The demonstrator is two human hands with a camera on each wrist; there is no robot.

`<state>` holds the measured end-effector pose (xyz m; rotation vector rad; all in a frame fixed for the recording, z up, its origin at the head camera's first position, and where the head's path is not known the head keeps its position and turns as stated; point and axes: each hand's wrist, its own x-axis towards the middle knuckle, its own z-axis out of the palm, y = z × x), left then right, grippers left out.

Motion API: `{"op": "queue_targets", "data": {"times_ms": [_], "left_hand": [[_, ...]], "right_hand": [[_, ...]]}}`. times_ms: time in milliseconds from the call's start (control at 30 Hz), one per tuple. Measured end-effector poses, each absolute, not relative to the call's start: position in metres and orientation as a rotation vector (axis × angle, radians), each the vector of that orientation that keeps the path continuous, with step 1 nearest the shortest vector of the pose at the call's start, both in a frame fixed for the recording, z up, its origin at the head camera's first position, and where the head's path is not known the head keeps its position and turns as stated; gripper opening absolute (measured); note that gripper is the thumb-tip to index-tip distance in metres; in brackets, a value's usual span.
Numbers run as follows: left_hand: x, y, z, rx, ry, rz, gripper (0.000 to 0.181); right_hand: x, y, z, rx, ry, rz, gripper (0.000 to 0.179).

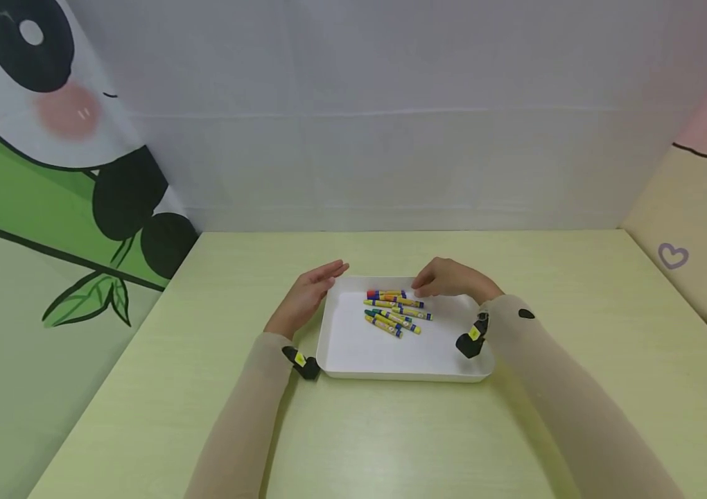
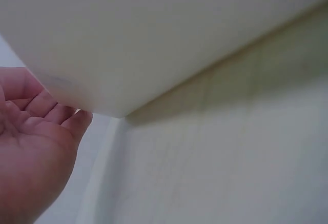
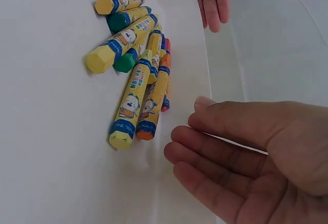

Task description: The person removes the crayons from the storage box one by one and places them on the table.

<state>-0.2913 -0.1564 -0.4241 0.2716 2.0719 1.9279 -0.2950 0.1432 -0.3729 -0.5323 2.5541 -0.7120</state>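
Note:
Several crayons in yellow-and-blue paper wrappers lie in a loose pile in a white tray (image 1: 353, 357), left of its middle in the head view. My left hand (image 1: 303, 294) is at the tray's left rim with its fingers extended; in the left wrist view the thumb meets the tray's edge. Over the far side of the tray is my right hand (image 1: 450, 278), its fingers bent lightly with nothing between them. The right wrist view shows its fingertips apart from a pale yellow crayon (image 3: 132, 98) and an orange crayon (image 3: 154, 101). Green crayons (image 3: 122, 20) lie farther along the pile.
The tray stands on a pale wood-grain table (image 1: 378, 436). A whitish panel (image 1: 391, 166) rises along the table's back edge. Walls with painted figures flank both sides. Black wrist cameras (image 1: 470, 343) are strapped to both sleeves.

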Motion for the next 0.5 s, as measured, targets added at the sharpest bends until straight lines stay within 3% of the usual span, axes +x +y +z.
{"op": "queue_targets", "data": {"times_ms": [500], "left_hand": [[-0.2953, -0.1604, -0.4286, 0.231, 2.052, 1.848, 0.048]], "right_hand": [[-0.2967, 0.1365, -0.3816, -0.469, 2.513, -0.679, 0.028]]}}
